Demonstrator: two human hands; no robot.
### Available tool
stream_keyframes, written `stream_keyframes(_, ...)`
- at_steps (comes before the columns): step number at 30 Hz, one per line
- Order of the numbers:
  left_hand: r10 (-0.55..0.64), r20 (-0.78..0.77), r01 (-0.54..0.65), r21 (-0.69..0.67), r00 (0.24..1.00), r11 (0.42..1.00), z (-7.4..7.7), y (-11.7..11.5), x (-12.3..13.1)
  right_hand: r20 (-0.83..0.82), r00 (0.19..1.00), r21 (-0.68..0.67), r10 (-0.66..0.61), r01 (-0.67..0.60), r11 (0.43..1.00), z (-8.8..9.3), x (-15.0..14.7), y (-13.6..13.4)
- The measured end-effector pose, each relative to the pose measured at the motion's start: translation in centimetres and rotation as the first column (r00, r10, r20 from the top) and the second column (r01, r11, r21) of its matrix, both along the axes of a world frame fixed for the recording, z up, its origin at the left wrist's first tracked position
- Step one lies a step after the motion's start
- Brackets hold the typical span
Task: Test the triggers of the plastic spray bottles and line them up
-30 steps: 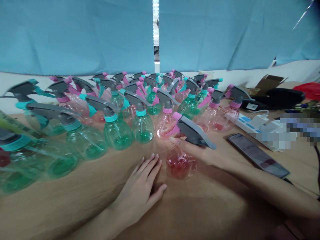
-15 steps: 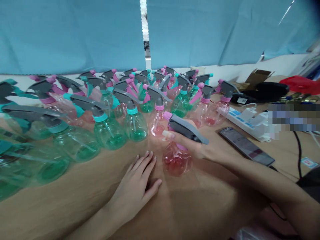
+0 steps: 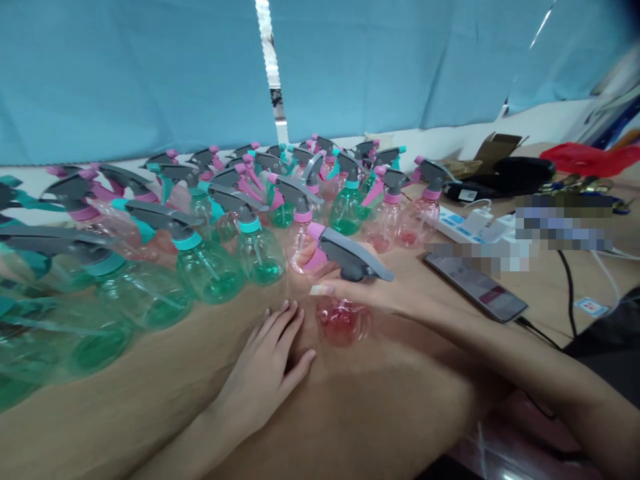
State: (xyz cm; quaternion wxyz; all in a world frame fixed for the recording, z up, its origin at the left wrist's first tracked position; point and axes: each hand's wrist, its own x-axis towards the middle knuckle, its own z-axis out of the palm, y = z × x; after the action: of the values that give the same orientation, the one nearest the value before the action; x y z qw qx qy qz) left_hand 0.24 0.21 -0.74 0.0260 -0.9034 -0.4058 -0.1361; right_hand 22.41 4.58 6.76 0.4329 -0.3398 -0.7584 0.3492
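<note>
My right hand (image 3: pixel 350 288) is closed round the neck of a pink spray bottle (image 3: pixel 343 323), just under its grey and pink trigger head. The bottle is see-through, with reddish liquid in it, and stands close to the tabletop; whether its base touches the wood I cannot tell. My left hand (image 3: pixel 267 363) lies flat on the table (image 3: pixel 360 407) with fingers spread, left of that bottle and apart from it. Just beyond my fingertips stands a green spray bottle (image 3: pixel 260 257) with a teal collar. A pink spray bottle (image 3: pixel 301 233) is partly hidden behind my right hand.
Several green and pink spray bottles fill the back and left, among them a green one (image 3: pixel 207 267). At right lie a phone (image 3: pixel 475 287) with a cable, a white power strip (image 3: pixel 450 223) with plugs, an open cardboard box (image 3: pixel 500 152) and a red bag (image 3: pixel 590 160).
My right hand has slid lower, from the trigger head to the neck of the pink bottle. My left hand rests as before. The whole view has shifted slightly.
</note>
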Motion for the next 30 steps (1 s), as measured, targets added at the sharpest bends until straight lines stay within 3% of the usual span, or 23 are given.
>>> stream_keyframes(7,0.032,-0.018,-0.032,-0.026,0.999,0.999,0.5,0.1,0.6,0.074,0.989,0.085,-0.131,0.125,0.988,-0.7,0.5,-0.5)
stream_keyframes(17,0.042,0.013,-0.041,-0.038,0.999,0.998,0.7,0.1,1.1,0.028,0.997,0.198,-0.065,0.059,0.978,-2.2,2.6,-1.9)
stream_keyframes(22,0.035,0.021,-0.034,-0.021,0.999,0.999,0.6,0.2,1.2,0.154,0.961,0.208,-0.231,0.197,0.958,-3.1,2.7,-3.3)
stream_keyframes(30,0.06,-0.017,-0.06,0.005,0.998,0.998,0.7,-0.3,1.3,0.185,0.916,0.242,-0.356,0.308,0.92,-3.3,3.4,-4.9)
